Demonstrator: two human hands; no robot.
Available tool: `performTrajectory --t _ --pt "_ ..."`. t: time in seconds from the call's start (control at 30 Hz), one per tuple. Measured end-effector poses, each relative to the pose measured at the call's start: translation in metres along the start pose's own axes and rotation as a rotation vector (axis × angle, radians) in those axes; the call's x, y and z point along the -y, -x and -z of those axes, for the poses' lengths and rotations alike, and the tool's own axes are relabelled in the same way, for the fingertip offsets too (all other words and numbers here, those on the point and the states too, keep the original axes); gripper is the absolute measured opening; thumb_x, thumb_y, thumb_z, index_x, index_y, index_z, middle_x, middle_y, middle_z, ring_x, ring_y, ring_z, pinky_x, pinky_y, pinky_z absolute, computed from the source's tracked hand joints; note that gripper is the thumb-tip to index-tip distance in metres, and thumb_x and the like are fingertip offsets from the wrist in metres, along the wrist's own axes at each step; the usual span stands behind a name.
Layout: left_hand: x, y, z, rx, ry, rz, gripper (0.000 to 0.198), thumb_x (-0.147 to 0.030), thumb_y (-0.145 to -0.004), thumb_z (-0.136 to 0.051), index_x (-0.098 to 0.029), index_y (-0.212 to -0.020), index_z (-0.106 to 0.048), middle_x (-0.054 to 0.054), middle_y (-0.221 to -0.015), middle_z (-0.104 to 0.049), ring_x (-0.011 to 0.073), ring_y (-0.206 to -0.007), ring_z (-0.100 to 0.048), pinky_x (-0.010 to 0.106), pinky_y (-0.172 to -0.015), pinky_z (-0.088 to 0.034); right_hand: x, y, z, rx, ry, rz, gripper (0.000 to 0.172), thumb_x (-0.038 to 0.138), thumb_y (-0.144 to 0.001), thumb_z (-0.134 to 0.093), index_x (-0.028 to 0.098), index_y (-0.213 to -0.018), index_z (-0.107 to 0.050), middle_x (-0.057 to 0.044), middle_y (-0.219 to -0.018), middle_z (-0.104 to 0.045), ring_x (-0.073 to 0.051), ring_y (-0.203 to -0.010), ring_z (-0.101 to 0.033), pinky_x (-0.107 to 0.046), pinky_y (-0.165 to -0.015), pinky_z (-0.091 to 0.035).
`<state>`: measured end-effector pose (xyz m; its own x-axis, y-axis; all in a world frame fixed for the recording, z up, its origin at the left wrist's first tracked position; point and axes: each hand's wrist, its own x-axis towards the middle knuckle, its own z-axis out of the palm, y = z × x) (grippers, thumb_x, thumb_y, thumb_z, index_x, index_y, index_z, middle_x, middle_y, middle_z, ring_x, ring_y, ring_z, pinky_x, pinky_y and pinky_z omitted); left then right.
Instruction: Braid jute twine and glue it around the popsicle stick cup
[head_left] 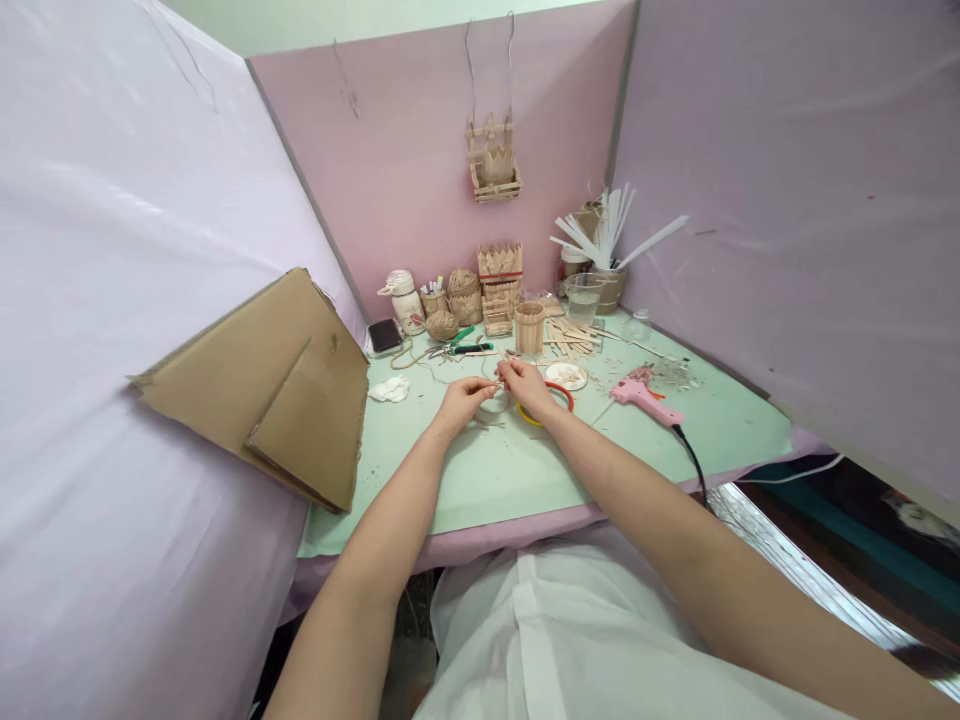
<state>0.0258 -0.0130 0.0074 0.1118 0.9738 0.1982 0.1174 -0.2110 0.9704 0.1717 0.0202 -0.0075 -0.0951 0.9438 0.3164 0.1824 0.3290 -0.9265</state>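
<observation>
Over the middle of the table, my left hand and my right hand meet with fingertips pinched together. Between them is a thin strand of twine, its loop hanging below the fingers; the very ends are too small to make out. A round red and yellow handle lies partly under my right wrist. Just beyond the hands stands a small pot of craft sticks. To the right, a white dish holds small bits, and a pink glue gun lies on its side.
Cardboard leans at the left, near a white tissue. Behind are a twine ball, green-handled pliers, a white bottle, loose craft sticks and a water cup. A stick ornament hangs on the back wall.
</observation>
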Motion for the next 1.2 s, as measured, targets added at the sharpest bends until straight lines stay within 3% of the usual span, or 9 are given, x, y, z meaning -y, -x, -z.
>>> performTrajectory --t 0.17,0.27,0.43,0.63,0.83,1.2 --pt "0.002 -0.003 0.005 -0.104 -0.01 -0.004 0.024 -0.036 -0.065 -0.07 -0.014 -0.072 -0.069 0.002 -0.066 -0.065 0.0123 -0.063 -0.054 0.027 -0.067 -0.043 0.003 0.007 -0.003 0.201 0.143 0.101 0.045 0.049 -0.088 -0.037 0.018 -0.065 -0.059 -0.003 -0.068 -0.063 -0.015 -0.064 -0.054 -0.027 -0.063 -0.038" --pt "0.004 -0.005 0.007 -0.171 -0.013 0.013 0.023 -0.036 -0.065 -0.069 -0.014 -0.072 -0.069 0.001 -0.064 -0.063 0.0114 -0.061 -0.052 0.026 -0.063 -0.042 0.004 0.008 -0.003 0.152 0.177 0.147 0.041 0.045 -0.089 -0.037 0.018 -0.067 -0.059 -0.003 -0.07 -0.062 -0.015 -0.066 -0.054 -0.027 -0.064 -0.038" --pt "0.007 -0.006 0.007 -0.208 -0.027 0.022 0.021 -0.034 -0.065 -0.068 -0.014 -0.071 -0.068 0.0 -0.062 -0.061 0.0111 -0.06 -0.051 0.025 -0.063 -0.041 0.009 0.012 -0.002 0.044 0.248 0.392 0.012 0.029 -0.082 -0.051 0.02 -0.085 -0.058 -0.003 -0.083 -0.057 -0.015 -0.074 -0.051 -0.028 -0.07 -0.04" --pt "0.01 -0.007 0.008 -0.194 -0.064 -0.019 0.017 -0.03 -0.065 -0.067 -0.013 -0.07 -0.068 0.002 -0.067 -0.064 0.013 -0.066 -0.054 0.026 -0.066 -0.042 0.01 0.014 -0.004 0.054 0.294 0.539 0.012 0.016 -0.081 -0.048 0.021 -0.084 -0.058 -0.005 -0.09 -0.052 -0.018 -0.088 -0.05 -0.03 -0.078 -0.04" --pt "0.01 -0.006 0.007 -0.18 -0.08 -0.014 0.018 -0.03 -0.065 -0.066 -0.013 -0.07 -0.069 0.002 -0.065 -0.063 0.0124 -0.063 -0.052 0.025 -0.064 -0.041 0.01 0.012 -0.005 0.037 0.239 0.475 0.007 0.019 -0.082 -0.047 0.02 -0.078 -0.052 -0.003 -0.082 -0.051 -0.017 -0.08 -0.048 -0.03 -0.073 -0.039" --pt "0.006 -0.006 0.005 -0.197 -0.078 -0.008 0.021 -0.033 -0.066 -0.066 -0.014 -0.073 -0.07 0.0 -0.058 -0.058 0.0112 -0.058 -0.048 0.025 -0.059 -0.039 0.011 0.009 -0.01 0.109 -0.103 0.128 0.013 0.032 -0.081 -0.046 0.02 -0.078 -0.052 0.001 -0.07 -0.052 -0.014 -0.068 -0.048 -0.028 -0.066 -0.04"
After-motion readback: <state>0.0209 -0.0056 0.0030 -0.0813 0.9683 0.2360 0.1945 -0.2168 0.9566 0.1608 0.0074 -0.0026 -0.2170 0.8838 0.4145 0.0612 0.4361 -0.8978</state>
